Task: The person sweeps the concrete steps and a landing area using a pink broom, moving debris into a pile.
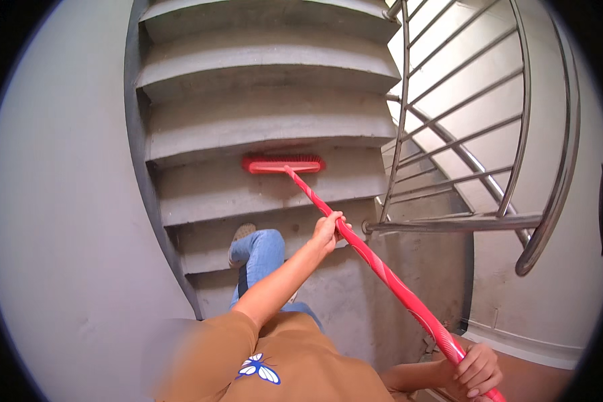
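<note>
A red push broom slants across the view. Its broom head (284, 166) rests on a grey stair tread (206, 193), with the bristles turned towards the riser behind. From the head, the red patterned handle (389, 276) runs down to the lower right. My left hand (329, 231) grips the handle in its lower part, nearer the broom head. Close to the top end of the handle, my right hand (477, 372) is wrapped around it at the bottom right. My left shoe (241, 236) stands on a step below the broom head; my other foot is mostly hidden.
Further grey concrete steps (266, 110) rise ahead. A pale wall (70, 201) with a dark skirting band (140, 151) bounds the left. To the right is a metal railing (455, 226) with a curved handrail (558, 216), another flight beyond it. Small debris (428, 344) lies at lower right.
</note>
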Demonstrator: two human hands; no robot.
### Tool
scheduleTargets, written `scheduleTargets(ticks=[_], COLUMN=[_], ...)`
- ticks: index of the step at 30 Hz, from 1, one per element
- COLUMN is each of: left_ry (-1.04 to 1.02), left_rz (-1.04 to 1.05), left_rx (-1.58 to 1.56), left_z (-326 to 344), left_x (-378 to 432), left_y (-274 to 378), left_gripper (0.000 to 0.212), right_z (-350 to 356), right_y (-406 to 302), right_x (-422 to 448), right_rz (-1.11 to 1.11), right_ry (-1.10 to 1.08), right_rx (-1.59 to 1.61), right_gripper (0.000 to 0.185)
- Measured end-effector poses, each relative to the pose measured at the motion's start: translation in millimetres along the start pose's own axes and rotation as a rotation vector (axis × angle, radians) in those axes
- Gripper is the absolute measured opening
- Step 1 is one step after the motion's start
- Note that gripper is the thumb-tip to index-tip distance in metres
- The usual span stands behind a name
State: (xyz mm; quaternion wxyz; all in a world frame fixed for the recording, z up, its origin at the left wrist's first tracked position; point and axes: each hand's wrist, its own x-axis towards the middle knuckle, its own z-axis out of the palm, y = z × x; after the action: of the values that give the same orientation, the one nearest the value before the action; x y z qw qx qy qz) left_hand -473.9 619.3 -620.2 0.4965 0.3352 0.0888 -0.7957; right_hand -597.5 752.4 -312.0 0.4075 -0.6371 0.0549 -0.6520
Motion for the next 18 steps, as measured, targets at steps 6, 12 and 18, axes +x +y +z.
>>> scheduleTargets(ticks=[6, 12, 18], left_ry=[0.101, 0.098, -0.083], left_rz=[0.045, -0.049, -0.158], left_rx=[0.174, 0.266, 0.212], left_z=[-38.5, -25.4, -21.2], left_x=[-32.3, -80.1, -112.3], left_y=[-68.3, -145.2, -154.5], left_gripper=[0.013, 0.013, 0.01], right_z=[-10.0, -36.9, -59.1], right_y=[-64.7, -143.4, -193.2], right_x=[-65.5, -92.0, -113.2], right_rz=[0.167, 0.086, 0.008], right_ry=[-0.085, -0.106, -0.364], right_rx=[-0.14, -0.075, 0.046], right_gripper=[0.023, 0.02, 0.015])
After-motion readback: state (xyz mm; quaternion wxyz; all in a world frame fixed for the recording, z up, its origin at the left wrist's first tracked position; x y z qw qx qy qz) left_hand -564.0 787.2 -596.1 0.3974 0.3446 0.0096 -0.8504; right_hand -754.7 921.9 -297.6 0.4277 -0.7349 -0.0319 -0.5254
